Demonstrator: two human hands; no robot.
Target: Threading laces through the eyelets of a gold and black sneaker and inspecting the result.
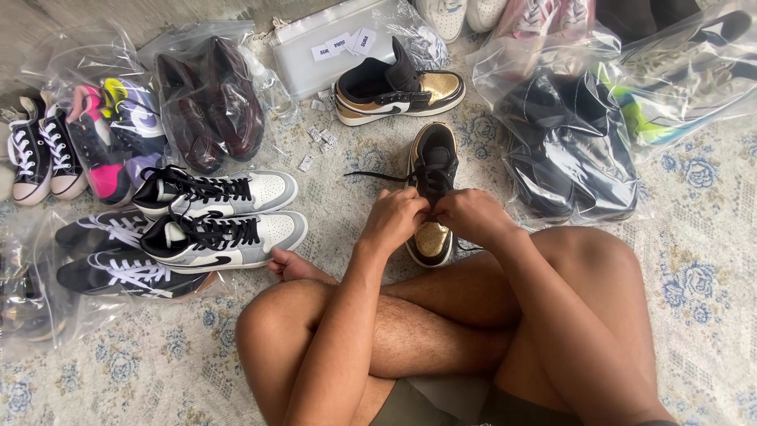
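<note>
A black and gold high-top sneaker [434,162] lies on the patterned rug in front of my crossed legs, toe toward me. My left hand [393,218] and my right hand [471,214] are both closed on its black laces [378,176] over the forefoot, knuckles nearly touching. One lace end trails out to the left. The matching black and gold sneaker [397,89] stands on its sole just beyond, toe to the right.
A grey, white and black pair of sneakers [229,217] sits at left. Clear bags hold other shoes: dark red pair [209,102], black pair [568,146], black sneakers with white laces [118,252]. Small paper tags [319,136] lie scattered near a clear pouch [331,47].
</note>
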